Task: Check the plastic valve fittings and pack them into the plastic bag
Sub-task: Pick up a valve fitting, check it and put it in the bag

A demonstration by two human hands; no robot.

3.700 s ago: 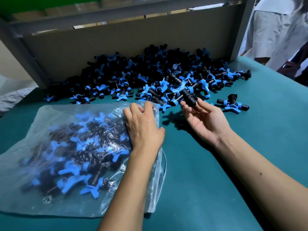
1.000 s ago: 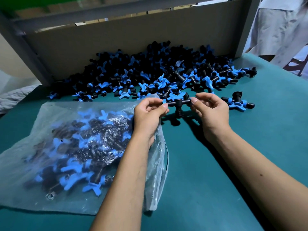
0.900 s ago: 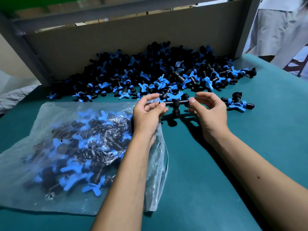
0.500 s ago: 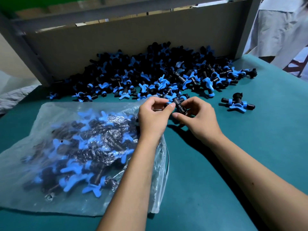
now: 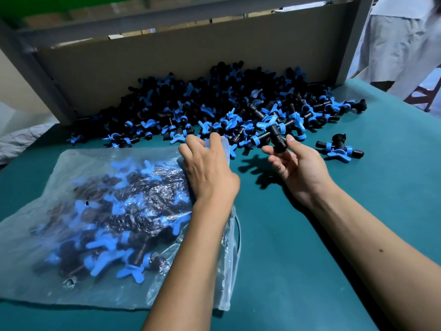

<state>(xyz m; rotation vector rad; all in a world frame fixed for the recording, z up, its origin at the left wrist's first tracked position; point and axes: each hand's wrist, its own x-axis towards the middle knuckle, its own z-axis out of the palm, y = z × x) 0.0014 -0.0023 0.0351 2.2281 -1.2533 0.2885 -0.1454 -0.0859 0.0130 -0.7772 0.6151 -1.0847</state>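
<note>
right hand (image 5: 296, 163) holding one valve fitting (image 5: 272, 134), about to bag it
fingers pinching its black stem, long axis running 8-to-2 o'clock; left hand (image 5: 207, 168) gripping plastic bag (image 5: 71, 211) mouth, lying at 9 o'clock of the fitting, nearer.

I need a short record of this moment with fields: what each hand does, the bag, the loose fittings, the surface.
left hand: grips the open edge of the plastic bag
right hand: pinches one black and blue valve fitting, lifted off the table
plastic bag: lies flat, partly filled with fittings, mouth toward the pile
pile of fittings: heaped against the cardboard wall
single fitting: lies apart, right of the right hand
surface: green table
</note>
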